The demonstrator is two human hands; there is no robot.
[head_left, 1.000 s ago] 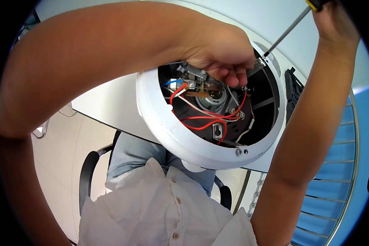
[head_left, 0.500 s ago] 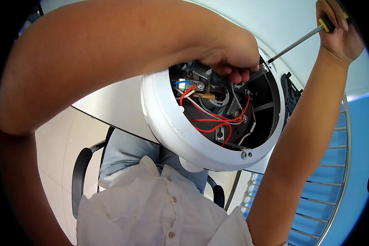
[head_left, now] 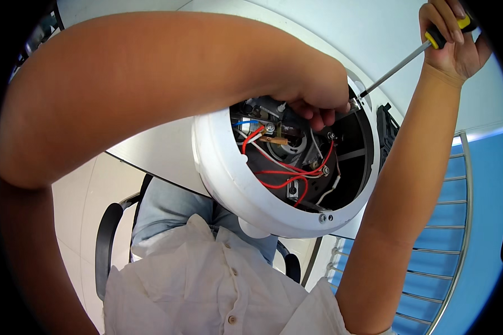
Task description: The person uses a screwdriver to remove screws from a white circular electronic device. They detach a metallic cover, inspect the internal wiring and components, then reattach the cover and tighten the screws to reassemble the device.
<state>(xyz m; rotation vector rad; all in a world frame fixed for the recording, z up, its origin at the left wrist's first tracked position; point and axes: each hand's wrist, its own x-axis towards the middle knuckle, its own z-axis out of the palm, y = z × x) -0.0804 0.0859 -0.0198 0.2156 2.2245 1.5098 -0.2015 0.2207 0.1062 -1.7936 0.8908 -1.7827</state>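
An opened round white appliance housing [head_left: 229, 184] lies tilted on the table, its dark inside facing up. Red wires [head_left: 285, 177], white wires and a blue wire run among metal parts in it. My left hand [head_left: 321, 97] reaches over the far side, fingers curled down into the housing and pinching at a shiny metal bracket [head_left: 354, 105] just inside the rim; its fingertips are partly hidden. Up at the right, my right hand [head_left: 450, 42] is wrapped around the yellow-and-black handle of a screwdriver [head_left: 395, 68]. The shaft slants down to the rim, its tip beside the bracket.
Beyond the housing's right side lies a black plastic piece [head_left: 388, 131] on the white table [head_left: 156, 146]. A chair with black armrests [head_left: 109, 240] is under me. Metal rails [head_left: 465, 184] stand at the right before a blue surface.
The housing and both hands sit slightly lower or further left in the picture. The screwdriver's tip stays at the rim by the bracket, and its handle shows more fully.
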